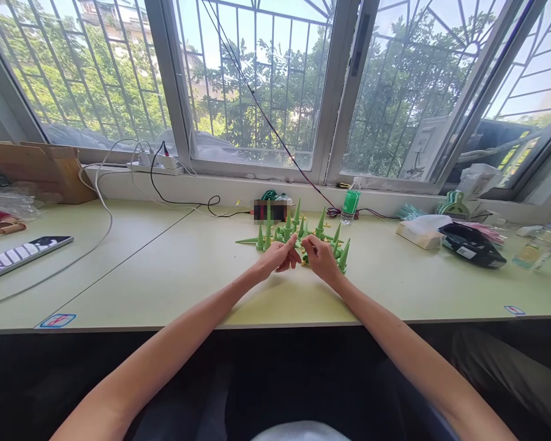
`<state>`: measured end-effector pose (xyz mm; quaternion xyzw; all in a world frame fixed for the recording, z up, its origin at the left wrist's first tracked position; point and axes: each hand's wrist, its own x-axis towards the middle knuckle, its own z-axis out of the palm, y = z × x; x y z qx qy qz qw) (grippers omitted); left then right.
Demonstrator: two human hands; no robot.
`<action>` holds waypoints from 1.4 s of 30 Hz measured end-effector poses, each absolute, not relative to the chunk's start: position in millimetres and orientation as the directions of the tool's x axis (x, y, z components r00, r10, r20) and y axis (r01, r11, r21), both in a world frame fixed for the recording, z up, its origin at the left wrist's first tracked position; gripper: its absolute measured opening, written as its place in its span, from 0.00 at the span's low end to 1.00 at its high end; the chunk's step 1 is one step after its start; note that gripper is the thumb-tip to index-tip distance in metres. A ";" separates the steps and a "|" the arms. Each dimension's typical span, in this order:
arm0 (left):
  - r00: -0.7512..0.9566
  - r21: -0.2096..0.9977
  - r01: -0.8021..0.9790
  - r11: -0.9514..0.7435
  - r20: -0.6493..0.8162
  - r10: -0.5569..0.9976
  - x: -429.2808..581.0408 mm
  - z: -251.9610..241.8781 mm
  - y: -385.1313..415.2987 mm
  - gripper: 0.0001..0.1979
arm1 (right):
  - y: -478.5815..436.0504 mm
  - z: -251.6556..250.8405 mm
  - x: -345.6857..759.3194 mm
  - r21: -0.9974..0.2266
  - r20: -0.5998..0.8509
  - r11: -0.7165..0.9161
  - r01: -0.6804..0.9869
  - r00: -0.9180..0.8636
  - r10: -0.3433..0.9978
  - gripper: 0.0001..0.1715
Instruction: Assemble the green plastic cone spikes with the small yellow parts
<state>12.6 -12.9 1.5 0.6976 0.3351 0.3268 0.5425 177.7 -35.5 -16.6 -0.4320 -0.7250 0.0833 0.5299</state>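
Observation:
Both my hands are in front of a cluster of green cone-shaped spikes (297, 214) with small yellow parts, several of them standing point up on the table. My left hand (280, 255) has its thumb and index finger close together and its other fingers curled; anything between them is too small to make out. Close beside it, a small gap away, my right hand (320, 256) is closed in a pinch, and what it grips is hidden by the fingers. One green spike (247, 241) lies on its side at the left of the cluster. My hands partly cover the nearest pieces.
Behind the spikes are a dark box (270, 211) with cables and a green-labelled bottle (350, 202). A tissue pack (422, 231), a black bag (472, 245) and a clear bottle (538, 250) stand right. A phone (25, 254) and a white cable (101, 242) lie left.

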 end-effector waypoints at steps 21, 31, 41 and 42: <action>0.545 0.926 0.114 -0.360 0.245 0.802 10.0 2.1 -19.9 0.21 | -32.0 -19.7 180.4 -0.600 0.659 0.601 0.528 -0.101 0.746 0.23; 0.478 0.908 0.120 -0.401 0.302 0.825 13.3 -1.0 -16.3 0.21 | -31.8 -20.3 180.3 -0.600 0.659 0.600 0.530 -0.098 0.746 0.24; 0.444 0.929 0.038 -0.369 0.315 0.839 14.4 5.4 -19.4 0.22 | -34.7 -19.3 177.2 -0.646 0.643 0.609 0.460 -0.102 0.759 0.18; 0.438 0.931 0.033 -0.364 0.314 0.842 14.5 5.8 -19.8 0.22 | -34.9 -19.3 176.9 -0.650 0.641 0.608 0.456 -0.101 0.761 0.18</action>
